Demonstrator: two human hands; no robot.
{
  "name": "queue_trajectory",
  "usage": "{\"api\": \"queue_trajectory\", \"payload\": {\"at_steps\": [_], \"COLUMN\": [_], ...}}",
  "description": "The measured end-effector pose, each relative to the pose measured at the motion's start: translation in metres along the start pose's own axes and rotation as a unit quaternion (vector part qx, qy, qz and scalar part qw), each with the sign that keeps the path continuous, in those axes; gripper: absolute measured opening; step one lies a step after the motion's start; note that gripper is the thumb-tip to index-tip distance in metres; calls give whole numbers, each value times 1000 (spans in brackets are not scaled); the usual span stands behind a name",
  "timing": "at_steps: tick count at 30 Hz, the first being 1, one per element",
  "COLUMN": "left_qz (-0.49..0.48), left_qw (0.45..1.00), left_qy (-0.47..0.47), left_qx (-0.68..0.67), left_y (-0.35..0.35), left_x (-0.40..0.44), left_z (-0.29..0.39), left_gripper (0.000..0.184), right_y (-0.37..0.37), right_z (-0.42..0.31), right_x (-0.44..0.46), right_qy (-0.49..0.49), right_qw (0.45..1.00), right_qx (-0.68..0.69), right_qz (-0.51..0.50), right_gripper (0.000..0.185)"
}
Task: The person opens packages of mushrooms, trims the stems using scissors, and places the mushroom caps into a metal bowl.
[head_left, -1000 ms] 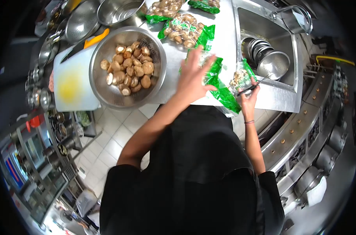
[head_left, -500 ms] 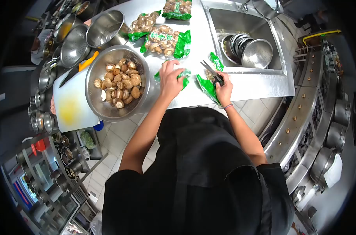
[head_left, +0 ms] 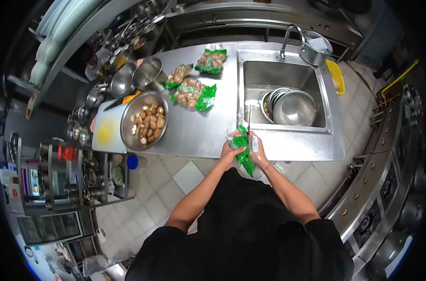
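At the counter's front edge, close to my body, my left hand is closed on a crumpled green and clear plastic bag. My right hand is closed beside it, with scissors whose blades point up toward the sink; clear plastic with a white label also lies at its fingers. The handles are mostly hidden. Left of my hands, brown mushrooms fill part of a steel colander. Farther back lie several mushroom packs, including a large one and one near the back edge.
To the right, a sink holds a perforated colander and stacked bowls. A faucet and a steel pot stand behind it. At left are a stained cutting board, an orange-handled knife and a steel pot.
My hands have come together near my body, bringing the green plastic and scissors with them. The left hand has closed on the plastic. The camera view has tilted up.
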State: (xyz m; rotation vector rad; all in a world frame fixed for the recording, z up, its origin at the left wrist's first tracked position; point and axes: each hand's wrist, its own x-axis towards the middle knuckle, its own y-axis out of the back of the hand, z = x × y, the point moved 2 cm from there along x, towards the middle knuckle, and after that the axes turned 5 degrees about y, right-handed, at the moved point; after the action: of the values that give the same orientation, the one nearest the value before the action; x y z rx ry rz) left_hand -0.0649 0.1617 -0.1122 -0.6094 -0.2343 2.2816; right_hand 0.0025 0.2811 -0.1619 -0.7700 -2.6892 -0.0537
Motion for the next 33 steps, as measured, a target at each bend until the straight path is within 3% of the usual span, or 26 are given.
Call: {"api": "queue_trajectory", "payload": {"at_steps": [1, 2, 3, 4, 6, 8, 10, 11, 12, 13, 14, 15, 17, 18, 21, 22, 24, 28, 30, 32, 33], "left_qz": [11, -10, 39, 88, 82, 50, 46, -7, -63, -114, -200, -239, -296, -277, -287, -277, -299, -266, -243, -171, -122], "left_qw": [999, 1000, 996, 987, 979, 982, 984, 992, 990, 983, 954, 937, 911, 915, 910, 896, 890, 935, 946, 960, 964], "left_qy": [-8, 5, 28, 60, 87, 91, 86, 108, 123, 139, 224, 233, 216, 218, 164, 182, 129, 26, 2, 33, 48], "left_qx": [-38, -22, -71, -119, -168, -160, -151, -58, 36, 43, -25, -102, -190, -195, -250, -296, -319, -234, -212, -221, -230], "left_y": [-1, -1, -1, -4, -7, -26, -65, -102, -137, -162, -171, -207, -277, -296, -368, -392, -425, -432, -406, -365, -344], "left_x": [4, 4, 12, 23, 52, 78, 76, 72, 75, 76, 93, 90, 97, 106, 143, 148, 159, 176, 172, 157, 143], "left_z": [-10, -14, -15, -18, -26, -13, 1, 14, 20, 13, -5, 21, 50, 38, 25, 35, 57, 80, 78, 53, 41], "left_gripper": [53, 53, 47, 41, 36, 36, 36, 35, 34, 39, 45, 48, 55, 55, 53, 59, 71, 83, 89, 91, 92], "right_y": [5, 9, 17, 27, 58, 90, 113, 125, 134, 153, 175, 201, 255, 279, 351, 373, 423, 527, 589, 631, 639], "right_z": [-19, -46, -66, -74, -85, -124, -150, -138, -147, -156, -160, -148, -139, -143, -154, -158, -168, -134, -93, -48, -38], "right_x": [3, 6, 12, 12, 5, 15, 18, 18, 25, 31, 37, 42, 55, 58, 84, 98, 133, 235, 301, 369, 386], "right_qy": [4, -69, -134, -131, -203, -172, -64, -48, -84, -91, -100, -16, 5, -12, 70, 109, 92, 182, 193, 144, 145], "right_qw": [1000, 995, 983, 984, 956, 949, 977, 989, 988, 984, 980, 976, 966, 965, 955, 950, 927, 865, 820, 789, 806], "right_qx": [0, 65, 127, 119, 165, 178, 59, 12, 19, -12, -43, -35, -7, -24, -107, -93, -111, -117, -247, -357, -340], "right_qz": [13, -5, -12, 34, 135, 196, 193, 137, 127, 150, 166, 215, 258, 263, 268, 278, 347, 453, 478, 479, 462], "right_gripper": [26, 22, 20, 20, 23, 29, 38, 54, 56, 57, 58, 55, 44, 42, 36, 36, 35, 40, 39, 38, 38]}}
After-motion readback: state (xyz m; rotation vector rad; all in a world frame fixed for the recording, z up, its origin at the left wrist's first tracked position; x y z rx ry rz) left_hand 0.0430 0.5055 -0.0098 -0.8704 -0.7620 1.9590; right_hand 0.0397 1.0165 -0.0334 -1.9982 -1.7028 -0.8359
